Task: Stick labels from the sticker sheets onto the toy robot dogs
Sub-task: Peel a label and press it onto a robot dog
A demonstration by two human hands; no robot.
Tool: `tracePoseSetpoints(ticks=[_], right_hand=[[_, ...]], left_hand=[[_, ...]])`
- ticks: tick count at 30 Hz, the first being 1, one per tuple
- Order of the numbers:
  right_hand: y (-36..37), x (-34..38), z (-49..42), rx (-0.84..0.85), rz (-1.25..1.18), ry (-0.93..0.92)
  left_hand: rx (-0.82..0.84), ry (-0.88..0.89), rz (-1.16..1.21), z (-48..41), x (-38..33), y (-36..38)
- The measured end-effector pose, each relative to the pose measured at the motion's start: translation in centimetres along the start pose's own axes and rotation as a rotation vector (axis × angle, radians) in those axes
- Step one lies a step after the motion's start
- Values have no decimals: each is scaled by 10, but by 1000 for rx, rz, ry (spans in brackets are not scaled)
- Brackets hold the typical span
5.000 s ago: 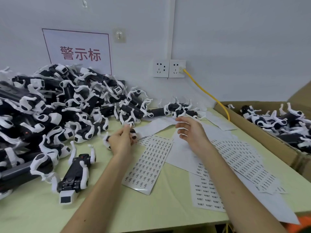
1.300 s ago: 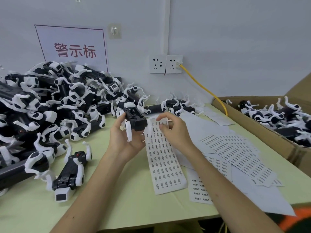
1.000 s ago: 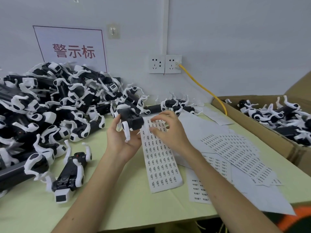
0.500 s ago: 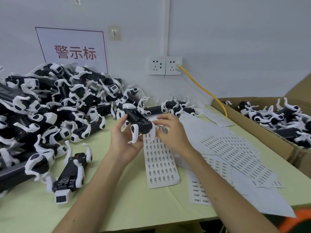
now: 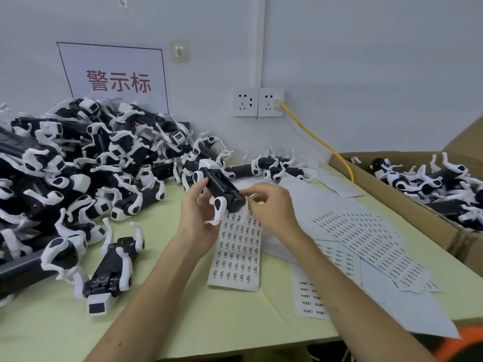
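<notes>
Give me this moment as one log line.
left hand: holds toy dog | right hand: fingertips at dog's near end | sticker sheet: flat on table, beneath

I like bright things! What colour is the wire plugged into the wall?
Yellow cable, head view.

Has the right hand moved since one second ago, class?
Yes. The right hand was on the top of the sticker sheet lying on the table; now it is raised off it, fingers at the rear end of the toy dog held by the left hand.

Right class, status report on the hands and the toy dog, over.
Left hand grips toy dog. Right hand pinching at its near end, label unseen. Sticker sheet directly below. Nothing obstructing.
</notes>
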State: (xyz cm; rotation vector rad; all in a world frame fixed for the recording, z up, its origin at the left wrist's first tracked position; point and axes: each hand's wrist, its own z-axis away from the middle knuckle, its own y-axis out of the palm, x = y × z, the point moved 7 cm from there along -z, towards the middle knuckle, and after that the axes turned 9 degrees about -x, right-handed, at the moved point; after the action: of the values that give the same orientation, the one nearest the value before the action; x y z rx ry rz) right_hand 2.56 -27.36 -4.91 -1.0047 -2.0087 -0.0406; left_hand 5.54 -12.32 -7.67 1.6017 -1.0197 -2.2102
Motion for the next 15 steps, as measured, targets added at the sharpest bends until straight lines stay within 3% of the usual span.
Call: tracePoseSetpoints(ticks=[8, 15], right_hand=[[-10, 10, 0, -91, -39, -58], [-7, 9, 1, -64, -29, 27]], left_hand=[[-39, 75, -58, 5, -4, 4], [-145, 207, -125, 7, -9, 3]])
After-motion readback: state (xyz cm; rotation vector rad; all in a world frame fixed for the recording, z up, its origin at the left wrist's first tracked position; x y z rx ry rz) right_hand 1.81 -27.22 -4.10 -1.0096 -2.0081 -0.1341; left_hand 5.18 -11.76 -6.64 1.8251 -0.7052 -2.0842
